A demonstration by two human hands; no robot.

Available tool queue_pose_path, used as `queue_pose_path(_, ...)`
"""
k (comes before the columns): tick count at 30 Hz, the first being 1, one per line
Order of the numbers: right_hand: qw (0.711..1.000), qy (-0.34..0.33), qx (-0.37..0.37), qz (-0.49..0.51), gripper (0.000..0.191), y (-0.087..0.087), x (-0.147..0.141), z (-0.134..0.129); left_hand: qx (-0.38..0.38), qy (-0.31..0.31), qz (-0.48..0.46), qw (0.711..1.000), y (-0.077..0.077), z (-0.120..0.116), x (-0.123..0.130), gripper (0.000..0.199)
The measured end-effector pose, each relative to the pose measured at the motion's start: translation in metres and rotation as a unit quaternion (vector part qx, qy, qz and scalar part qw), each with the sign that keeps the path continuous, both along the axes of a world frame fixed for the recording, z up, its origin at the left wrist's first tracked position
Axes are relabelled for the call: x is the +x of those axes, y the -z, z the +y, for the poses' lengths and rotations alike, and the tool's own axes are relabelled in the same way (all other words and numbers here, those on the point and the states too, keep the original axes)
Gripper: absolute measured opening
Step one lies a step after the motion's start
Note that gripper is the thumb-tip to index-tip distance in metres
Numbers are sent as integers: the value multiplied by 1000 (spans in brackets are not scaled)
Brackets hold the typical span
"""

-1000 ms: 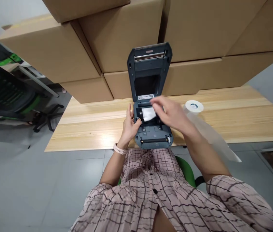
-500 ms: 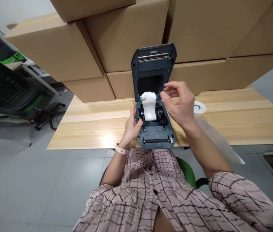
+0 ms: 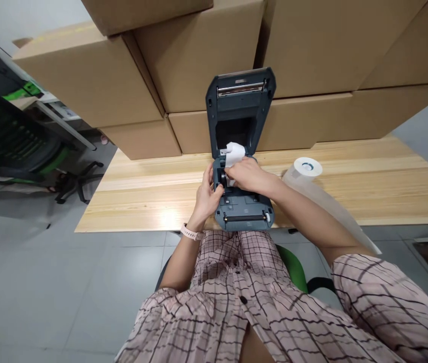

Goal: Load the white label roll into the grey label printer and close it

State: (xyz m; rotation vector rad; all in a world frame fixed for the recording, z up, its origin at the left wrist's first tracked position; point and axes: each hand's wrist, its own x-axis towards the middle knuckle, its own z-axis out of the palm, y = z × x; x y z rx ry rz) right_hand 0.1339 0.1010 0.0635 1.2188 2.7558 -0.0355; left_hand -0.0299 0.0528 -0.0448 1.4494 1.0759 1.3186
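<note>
A dark grey label printer (image 3: pixel 246 206) stands at the table's front edge with its lid (image 3: pixel 236 108) raised. White paper (image 3: pixel 234 152) sits inside, partly covered by my right hand (image 3: pixel 250 175). That hand reaches into the paper bay, its fingers bent around or against the paper; the fingertips are partly hidden. My left hand (image 3: pixel 208 197) grips the left side of the printer body, thumb over the rim and fingers along the outer side. A pale band is on the left wrist.
On the right of the wooden table (image 3: pixel 134 201) is a white roll (image 3: pixel 307 167) with a long translucent strip (image 3: pixel 331 209) trailing over the front edge. Stacked cardboard boxes (image 3: pixel 199 60) line the back. A black office chair (image 3: pixel 13 136) stands at the left.
My right hand has moved left and down from beside the open lid into the paper bay, uncovering the white roll on the table. My left hand stays on the printer.
</note>
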Motion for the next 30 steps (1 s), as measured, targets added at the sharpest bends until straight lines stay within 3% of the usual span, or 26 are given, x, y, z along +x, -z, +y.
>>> queue_pose_path(7, 1000, 0, -18, -4, 42, 5, 10, 4, -9, -6, -12, 1000, -3, -1, 2, 81)
queue_pose_path(11, 989, -36, -63, 127, 47, -27, 58, -20, -4, -2, -15, 1000, -4, -3, 3, 80)
queue_pose_path(14, 948, -99, -111, 280, 52, -62, 113, -48, -12, -5, -13, 1000, -5, -4, 3, 79)
queue_pose_path(16, 919, -167, -163, 317, 46, -79, 145, -60, -15, -12, -14, 1000, -6, -5, 4, 79)
queue_pose_path(18, 909, -198, -212, 298, 41, -83, 167, -63, -17, -15, -21, 1000, -7, -6, 4, 78)
queue_pose_path(20, 923, -162, -240, 251, 39, -72, 178, -54, -18, -12, -26, 999, -7, -6, 4, 76)
queue_pose_path(25, 956, -9, -270, 112, 48, -22, 173, -1, -9, -10, -24, 1000, -10, -7, 4, 75)
queue_pose_path(30, 967, 17, -254, 27, 29, -1, 147, 51, -9, -12, -33, 999, -12, -7, 6, 77)
